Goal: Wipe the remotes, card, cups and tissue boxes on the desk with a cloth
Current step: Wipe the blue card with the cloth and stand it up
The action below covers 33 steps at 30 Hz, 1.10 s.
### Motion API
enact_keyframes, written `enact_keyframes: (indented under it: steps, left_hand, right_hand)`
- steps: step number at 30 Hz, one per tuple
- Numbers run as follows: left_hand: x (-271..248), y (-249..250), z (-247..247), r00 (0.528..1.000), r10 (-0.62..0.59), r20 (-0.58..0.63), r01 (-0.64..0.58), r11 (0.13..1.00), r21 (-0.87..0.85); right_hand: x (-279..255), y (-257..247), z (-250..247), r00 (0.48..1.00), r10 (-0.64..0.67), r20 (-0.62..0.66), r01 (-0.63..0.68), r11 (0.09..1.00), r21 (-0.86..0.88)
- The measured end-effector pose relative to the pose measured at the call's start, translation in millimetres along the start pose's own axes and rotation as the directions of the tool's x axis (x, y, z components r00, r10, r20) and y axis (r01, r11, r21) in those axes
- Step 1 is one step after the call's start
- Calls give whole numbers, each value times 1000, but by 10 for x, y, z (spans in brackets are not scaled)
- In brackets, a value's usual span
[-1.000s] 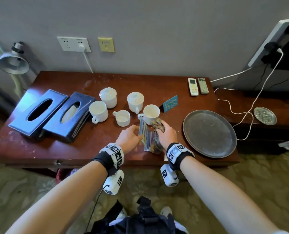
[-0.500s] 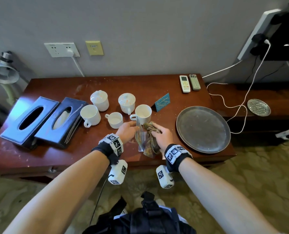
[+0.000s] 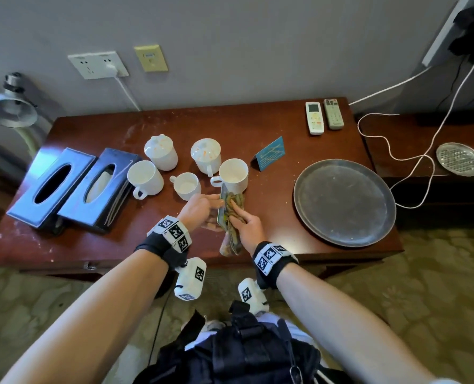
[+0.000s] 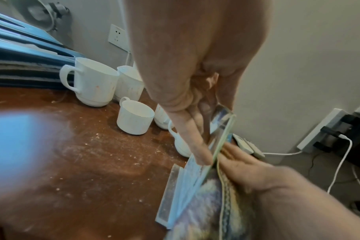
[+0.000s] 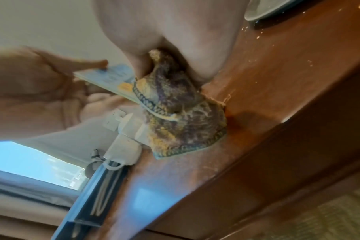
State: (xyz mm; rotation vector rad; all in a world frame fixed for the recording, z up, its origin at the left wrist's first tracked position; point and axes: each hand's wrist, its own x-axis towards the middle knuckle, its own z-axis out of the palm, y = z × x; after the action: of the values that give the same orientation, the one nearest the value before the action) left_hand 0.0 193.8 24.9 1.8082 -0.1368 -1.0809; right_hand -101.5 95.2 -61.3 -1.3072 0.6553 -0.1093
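left hand (image 3: 199,207): grip pinching card (image 3: 221,209) upright (near the front cup (image 3: 233,174))
right hand (image 3: 248,227): grip pressing cloth (image 3: 234,206) on card

Grey wall (image 3: 230,37) behind, with white socket (image 3: 98,65) and yellow plate (image 3: 150,58). Patterned carpet (image 3: 424,300) below. Grey lamp (image 3: 10,110) at left.

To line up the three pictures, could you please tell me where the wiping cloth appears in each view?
Head: the cloth is at centre, under the right hand.
Left wrist: at the bottom right, beside the held card.
Right wrist: at centre, hanging onto the desk.
Shared landmark: the card.
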Motion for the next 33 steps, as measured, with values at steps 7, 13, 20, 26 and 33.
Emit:
enact_keyframes:
  steps: [7,13,20,26,33]
  left_hand:
    - [14,-40,-94,998,34,62,-33,999,-10]
    - [15,-84,-145,996,40,76,-35,997,-67]
    - [34,-30,-102,993,49,105,-45,998,-35]
    - [8,-96,-113,993,84,79,-79,995,-60]
    - [-25,-58,-115,993,81,88,-77,996,-47]
  right_hand:
    - [68,-101,54,997,-22,-68,22,1000,-4]
    - [-72,85,58,998,-54,27,56,996,-74]
    - [223,-95,-15,992,69,-108,-77,995,-69]
    - [-142,-83,23,992,-123,20,124,989,-77]
    - [63,254,-47,996,69,-51,-73,994,-76]
